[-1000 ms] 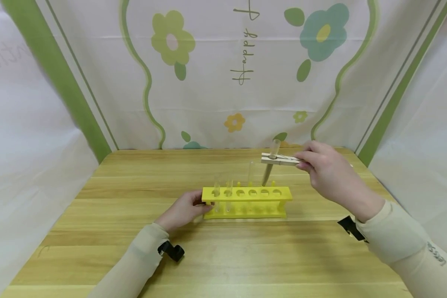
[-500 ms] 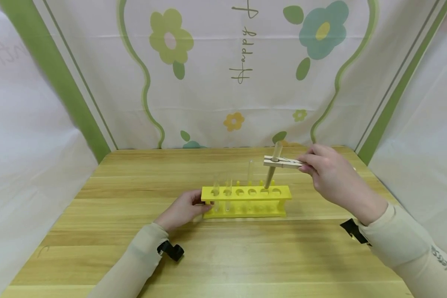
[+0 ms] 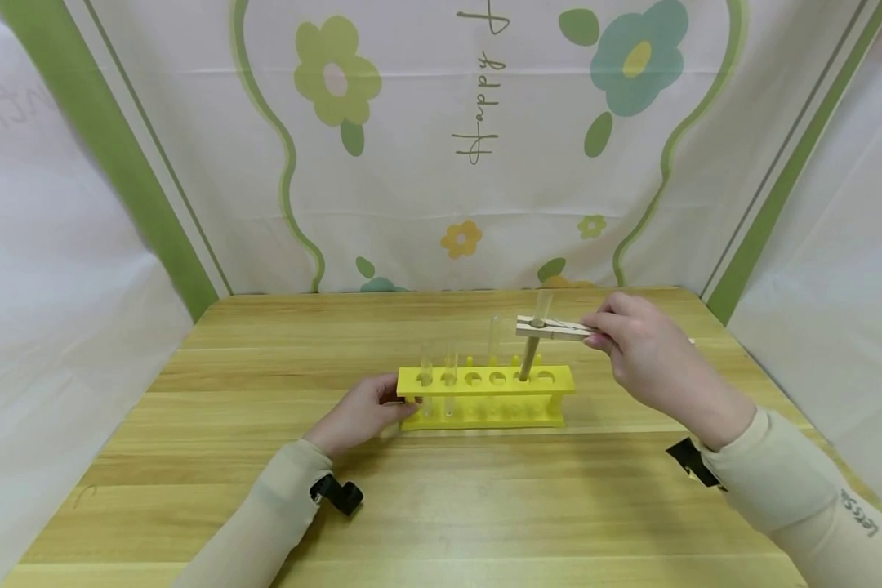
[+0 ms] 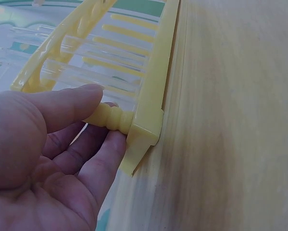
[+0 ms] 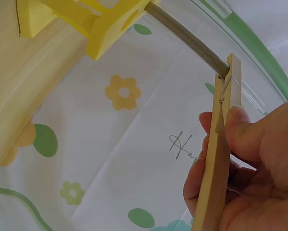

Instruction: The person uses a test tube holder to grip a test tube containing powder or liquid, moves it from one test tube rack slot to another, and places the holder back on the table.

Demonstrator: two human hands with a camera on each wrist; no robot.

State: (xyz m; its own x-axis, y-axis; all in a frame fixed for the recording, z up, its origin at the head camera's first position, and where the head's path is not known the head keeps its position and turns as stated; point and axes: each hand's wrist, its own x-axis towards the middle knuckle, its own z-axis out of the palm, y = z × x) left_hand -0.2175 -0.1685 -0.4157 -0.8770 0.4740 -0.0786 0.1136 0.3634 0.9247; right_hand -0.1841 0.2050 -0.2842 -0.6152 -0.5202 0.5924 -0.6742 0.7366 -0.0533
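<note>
Yellow plastic test-tube rack (image 3: 485,391) upright on wood-grain bench (image 3: 470,506), six holes in a row along its top plate. Left hand (image 3: 360,412) at the rack's left end; grip closed, thumb and fingers round the ridged yellow end post (image 4: 116,118) just above the base. Right hand (image 3: 650,355) beyond the rack's right end; grip closed, thumb on one side and fingers on the other, on the handle of a wooden test-tube clamp (image 5: 218,159) with wire spring. Between the clamp's jaws, a filled test tube (image 5: 189,41): grey-brown below the clamp, transparent above. Tube tilted, top leaning right, lower end at the fifth hole from the left; depth of entry hard to judge. Clear test tubes (image 3: 452,361) upright in the first and second holes. Additional clear tube (image 3: 493,339) upright at the rear, behind the fourth hole. Cream sleeves (image 3: 786,474) on both forearms. At the back, white cloth (image 3: 412,163) printed with flowers, leaves and script lettering.
</note>
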